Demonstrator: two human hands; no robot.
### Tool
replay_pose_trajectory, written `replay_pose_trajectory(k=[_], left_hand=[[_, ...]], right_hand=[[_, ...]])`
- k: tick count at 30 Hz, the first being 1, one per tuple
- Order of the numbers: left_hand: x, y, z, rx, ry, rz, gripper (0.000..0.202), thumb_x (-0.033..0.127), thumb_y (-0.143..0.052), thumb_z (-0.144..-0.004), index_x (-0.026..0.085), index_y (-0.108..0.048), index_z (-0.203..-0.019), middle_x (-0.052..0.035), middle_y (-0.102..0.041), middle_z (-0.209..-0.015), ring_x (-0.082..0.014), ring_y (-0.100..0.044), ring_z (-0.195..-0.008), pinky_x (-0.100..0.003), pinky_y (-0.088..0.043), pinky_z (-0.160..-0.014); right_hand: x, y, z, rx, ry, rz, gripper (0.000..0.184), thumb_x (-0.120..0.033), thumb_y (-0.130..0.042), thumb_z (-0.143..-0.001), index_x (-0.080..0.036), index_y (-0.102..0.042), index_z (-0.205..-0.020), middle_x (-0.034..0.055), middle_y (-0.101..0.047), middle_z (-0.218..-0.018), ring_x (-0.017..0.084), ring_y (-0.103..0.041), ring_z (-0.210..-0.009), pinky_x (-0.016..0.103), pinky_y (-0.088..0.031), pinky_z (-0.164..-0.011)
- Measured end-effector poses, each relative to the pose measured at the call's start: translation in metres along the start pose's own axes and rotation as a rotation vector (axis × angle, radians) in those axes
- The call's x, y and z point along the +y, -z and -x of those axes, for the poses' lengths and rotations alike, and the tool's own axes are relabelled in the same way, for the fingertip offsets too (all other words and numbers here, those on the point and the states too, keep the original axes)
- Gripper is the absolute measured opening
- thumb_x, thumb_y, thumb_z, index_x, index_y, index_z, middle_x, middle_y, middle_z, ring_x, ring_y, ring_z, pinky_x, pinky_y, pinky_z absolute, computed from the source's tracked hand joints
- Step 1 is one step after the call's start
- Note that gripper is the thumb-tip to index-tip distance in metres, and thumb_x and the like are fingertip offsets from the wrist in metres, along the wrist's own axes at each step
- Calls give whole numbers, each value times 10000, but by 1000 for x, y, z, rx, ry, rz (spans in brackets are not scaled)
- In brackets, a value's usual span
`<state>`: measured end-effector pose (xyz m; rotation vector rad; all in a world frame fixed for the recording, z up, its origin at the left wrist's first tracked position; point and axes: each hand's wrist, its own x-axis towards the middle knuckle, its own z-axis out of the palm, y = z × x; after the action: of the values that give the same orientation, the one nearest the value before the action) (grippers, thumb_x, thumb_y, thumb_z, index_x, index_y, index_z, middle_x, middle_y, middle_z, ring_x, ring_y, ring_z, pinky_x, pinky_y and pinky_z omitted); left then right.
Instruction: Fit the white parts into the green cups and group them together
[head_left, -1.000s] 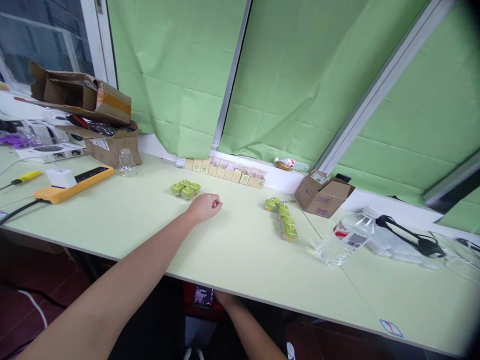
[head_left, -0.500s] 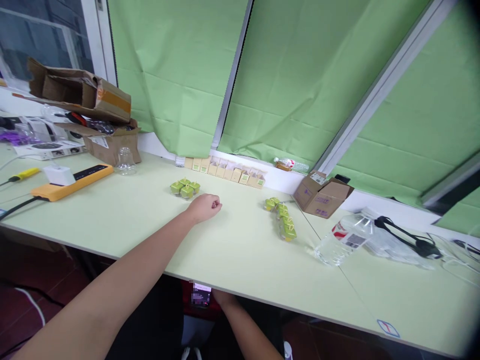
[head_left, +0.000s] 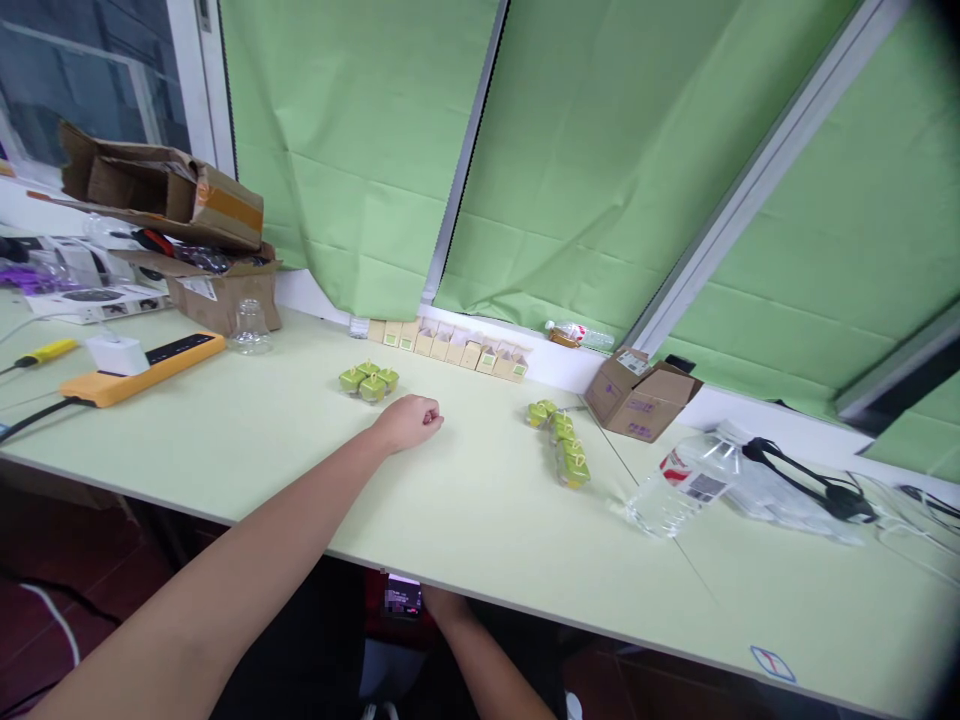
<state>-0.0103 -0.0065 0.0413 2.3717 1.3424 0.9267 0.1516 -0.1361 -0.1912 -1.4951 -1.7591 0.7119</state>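
Note:
My left hand (head_left: 409, 422) rests on the table as a closed fist, with nothing seen sticking out of it. Just behind it to the left stands a cluster of small clear containers with green lids and pale loops (head_left: 369, 381). A second group of the same containers (head_left: 564, 440) forms a bent row to the right, apart from the fist. Below the table's front edge is my right hand (head_left: 444, 603), its fingers mostly hidden. Beside it a phone (head_left: 403, 594) shows a lit screen; whether the hand grips it is unclear.
Small tan boxes (head_left: 450, 344) line the back wall. On the right are a large clear bottle (head_left: 686, 482), a black headset (head_left: 814, 482) and a cardboard box (head_left: 641, 393). Leftward are an orange power strip (head_left: 142, 368), a clear jar (head_left: 250, 328) and stacked cartons (head_left: 169, 190).
The view has shifted very slightly. My left fist stays in the same place on the table, and my right hand remains below the edge by the phone.

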Motion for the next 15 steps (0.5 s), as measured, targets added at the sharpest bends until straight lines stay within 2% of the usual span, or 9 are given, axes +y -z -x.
replay_pose_trajectory(k=[10, 15], left_hand=[[0, 0, 0, -33, -15, -15, 234, 334, -502, -831, 189, -586, -667, -21, -604, -663, -153, -506, -617, -268, -301, -554], [-1, -1, 0, -54, -11, -8, 229, 339, -504, -827, 188, -595, -681, -24, -613, -673, -152, -507, -613, -265, -297, -549]], right_hand=[[-9, 3, 1, 98, 94, 20, 431, -462, -610, -847, -227, -701, -1196, 89, -648, -1296, 293, -481, -1341, 481, -348, -1158], [-14, 8, 1, 105, 113, -16, 391, -455, -628, -837, -283, -706, -1179, 53, -667, -1270, 296, -489, -1335, 492, -391, -1124]])
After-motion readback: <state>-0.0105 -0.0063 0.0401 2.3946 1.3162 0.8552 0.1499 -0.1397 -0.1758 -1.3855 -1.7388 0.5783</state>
